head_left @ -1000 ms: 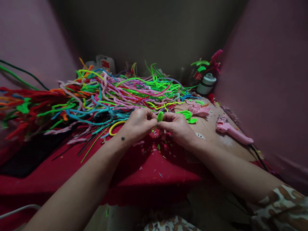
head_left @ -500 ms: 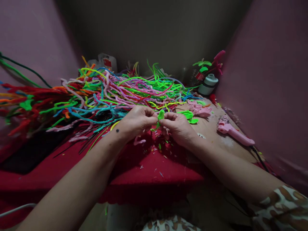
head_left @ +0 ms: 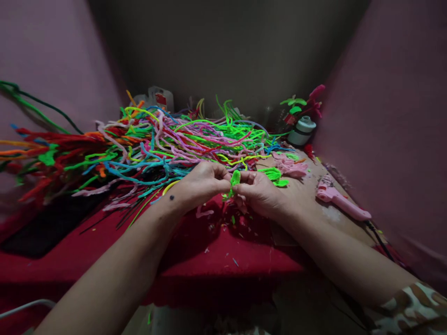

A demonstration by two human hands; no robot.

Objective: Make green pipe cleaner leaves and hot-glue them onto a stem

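Pinching a green fuzzy piece (head_left: 235, 180) rn

L hand (head_left: 201, 184) + R hand (head_left: 262, 191) both grip it, held up btwn the worktop's (head_left: 209, 256) front & back edges. Tons of fuzzy stems (head_left: 206, 139) piled toward back & left edges, pink corded tool (head_left: 344, 203) on brown board (head_left: 307, 193) near R edge, white jar (head_left: 301, 132) at back R corner.

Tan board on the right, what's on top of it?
A pink corded tool, a bright green bundle and pale pink strips. The right hand and forearm hide part of the board.
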